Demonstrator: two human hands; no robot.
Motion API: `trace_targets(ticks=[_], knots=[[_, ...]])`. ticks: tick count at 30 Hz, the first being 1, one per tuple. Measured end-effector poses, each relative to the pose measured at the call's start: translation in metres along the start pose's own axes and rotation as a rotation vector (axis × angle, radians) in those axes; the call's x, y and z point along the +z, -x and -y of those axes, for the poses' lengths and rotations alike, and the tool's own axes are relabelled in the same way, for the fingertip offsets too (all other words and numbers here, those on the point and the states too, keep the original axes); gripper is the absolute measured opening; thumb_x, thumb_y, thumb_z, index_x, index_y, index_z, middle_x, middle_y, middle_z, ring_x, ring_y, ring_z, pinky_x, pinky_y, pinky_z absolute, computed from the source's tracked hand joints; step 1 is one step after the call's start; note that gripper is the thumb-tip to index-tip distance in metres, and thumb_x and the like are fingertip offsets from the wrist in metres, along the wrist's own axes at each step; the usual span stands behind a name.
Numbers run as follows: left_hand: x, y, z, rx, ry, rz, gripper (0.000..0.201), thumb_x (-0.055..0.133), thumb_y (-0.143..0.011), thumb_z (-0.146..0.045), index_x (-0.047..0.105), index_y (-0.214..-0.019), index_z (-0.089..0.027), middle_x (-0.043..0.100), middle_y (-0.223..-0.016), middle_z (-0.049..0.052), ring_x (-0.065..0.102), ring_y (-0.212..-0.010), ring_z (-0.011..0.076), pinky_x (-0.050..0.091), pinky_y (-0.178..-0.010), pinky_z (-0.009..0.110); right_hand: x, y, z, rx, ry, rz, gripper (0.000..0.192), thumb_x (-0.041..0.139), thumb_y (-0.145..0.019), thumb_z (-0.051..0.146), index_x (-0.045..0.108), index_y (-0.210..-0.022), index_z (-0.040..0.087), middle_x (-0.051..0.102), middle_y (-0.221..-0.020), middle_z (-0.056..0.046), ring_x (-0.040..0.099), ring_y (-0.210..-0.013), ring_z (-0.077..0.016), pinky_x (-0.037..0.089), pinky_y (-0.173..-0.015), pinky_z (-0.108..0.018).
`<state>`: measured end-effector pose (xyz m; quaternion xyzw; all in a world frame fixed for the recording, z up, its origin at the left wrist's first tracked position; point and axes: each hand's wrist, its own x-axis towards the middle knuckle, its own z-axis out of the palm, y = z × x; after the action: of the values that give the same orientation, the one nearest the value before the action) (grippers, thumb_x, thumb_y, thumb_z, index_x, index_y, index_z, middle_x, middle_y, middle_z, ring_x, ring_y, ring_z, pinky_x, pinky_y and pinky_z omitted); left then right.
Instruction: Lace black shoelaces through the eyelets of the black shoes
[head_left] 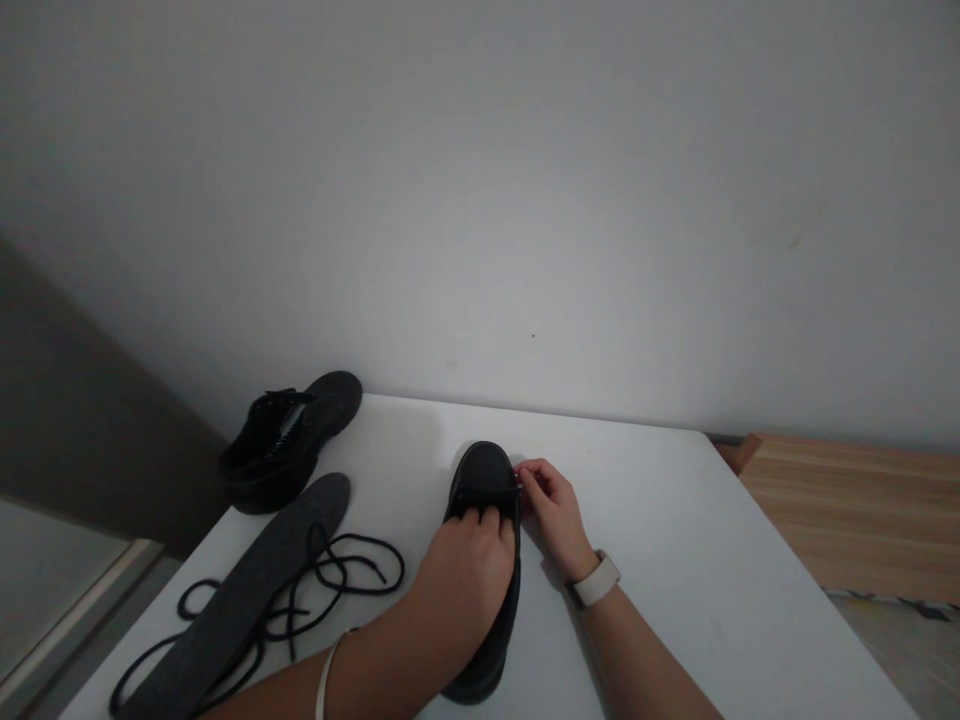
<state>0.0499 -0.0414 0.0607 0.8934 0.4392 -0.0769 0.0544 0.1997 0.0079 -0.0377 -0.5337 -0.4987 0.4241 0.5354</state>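
Open table (pixel 675 530) spreads from one to four o'clock of the black shoe (pixel 484 468); the far edge meets the wall (pixel 540 250) at twelve. The left hand (pixel 471 565) has its fingers inside the shoe, grip hidden; the right hand's (pixel 556 515) touch its one-o'clock side, clamped or not I cannot tell.
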Motion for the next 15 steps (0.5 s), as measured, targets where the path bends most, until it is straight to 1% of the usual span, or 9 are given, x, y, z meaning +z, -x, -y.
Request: trace_targets(ticks=[5, 10, 12, 15], knots=[[-0.003, 0.005, 0.007, 0.03, 0.033, -0.055, 0.028, 0.048, -0.091, -0.001, 0.071, -0.103, -0.013, 0.067, -0.102, 0.016, 0.069, -0.093, 0.031, 0.059, -0.077, 0.046, 0.001, 0.0, -0.001, 0.007, -0.012, 0.007, 0.037, 0.063, -0.085, 0.056, 0.065, -0.087, 0.019, 0.063, -0.073, -0.001, 0.054, -0.064, -0.0169, 0.044, -0.056, -0.028], [-0.005, 0.006, 0.006, 0.03, 0.03, -0.037, 0.029, 0.046, -0.091, -0.003, 0.068, -0.109, -0.011, 0.068, -0.107, 0.017, 0.069, -0.096, 0.0325, 0.058, -0.081, 0.049, 0.001, 0.0, -0.001, -0.003, -0.017, 0.017, 0.034, 0.064, -0.085, 0.052, 0.066, -0.086, 0.018, 0.063, -0.073, -0.001, 0.054, -0.065, -0.0165, 0.045, -0.057, -0.027], [-0.008, 0.008, 0.004, 0.02, 0.029, -0.025, 0.03, 0.044, -0.091, 0.0, 0.066, -0.108, -0.01, 0.068, -0.105, 0.017, 0.069, -0.096, 0.032, 0.058, -0.082, 0.048, 0.001, 0.0, -0.001, -0.007, -0.013, 0.015, 0.033, 0.063, -0.085, 0.051, 0.065, -0.086, 0.018, 0.062, -0.072, -0.001, 0.053, -0.064, -0.0161, 0.044, -0.056, -0.027], [-0.011, 0.014, 0.005, -0.001, 0.042, -0.041, 0.03, 0.044, -0.089, 0.004, 0.063, -0.104, -0.012, 0.069, -0.102, 0.015, 0.069, -0.094, 0.0293, 0.057, -0.08, 0.043, 0.001, -0.001, -0.003, -0.016, -0.005, 0.009, 0.032, 0.063, -0.085, 0.05, 0.066, -0.086, 0.018, 0.061, -0.071, 0.0, 0.052, -0.063, -0.0154, 0.043, -0.055, -0.026]])
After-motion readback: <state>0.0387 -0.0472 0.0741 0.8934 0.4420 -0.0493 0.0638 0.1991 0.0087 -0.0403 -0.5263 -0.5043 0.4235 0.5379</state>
